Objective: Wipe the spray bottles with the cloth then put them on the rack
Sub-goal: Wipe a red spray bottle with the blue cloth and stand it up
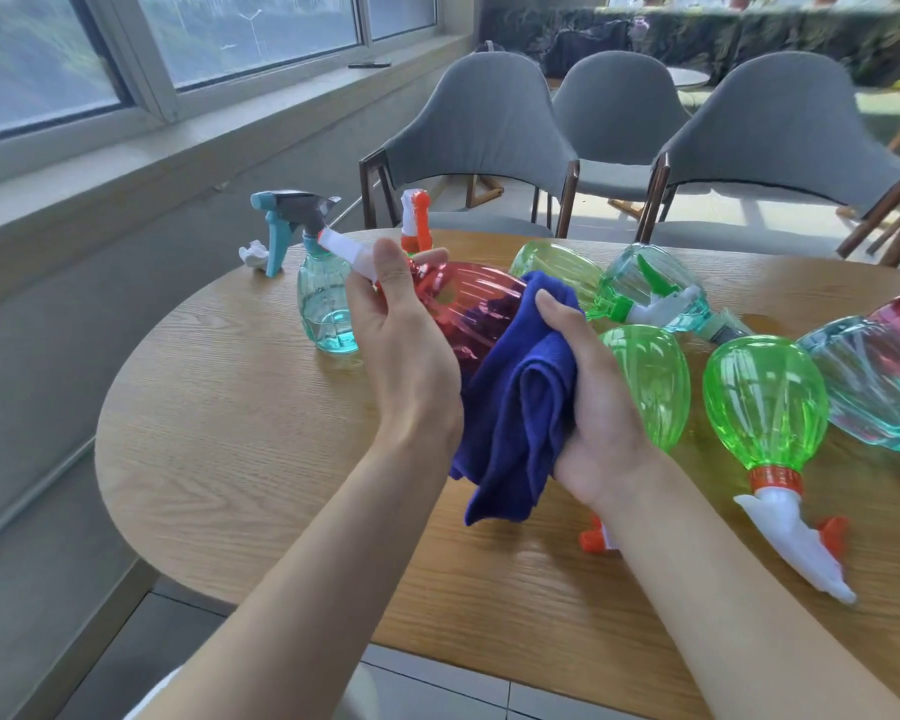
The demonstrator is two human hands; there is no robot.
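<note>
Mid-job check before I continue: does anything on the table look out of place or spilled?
No clear spill. The green spray bottle and others lie on their sides on the wooden table; a crumpled white tissue sits at its far edge. No rack shows.

Bright window daylight, wide-angle edge warping

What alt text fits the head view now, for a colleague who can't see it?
A person's left hand holds a red spray bottle above a wooden table while the right hand holds a blue cloth against it. Other bottles lie on their sides to the right; one teal bottle stands upright at left. No rack shows.
</note>
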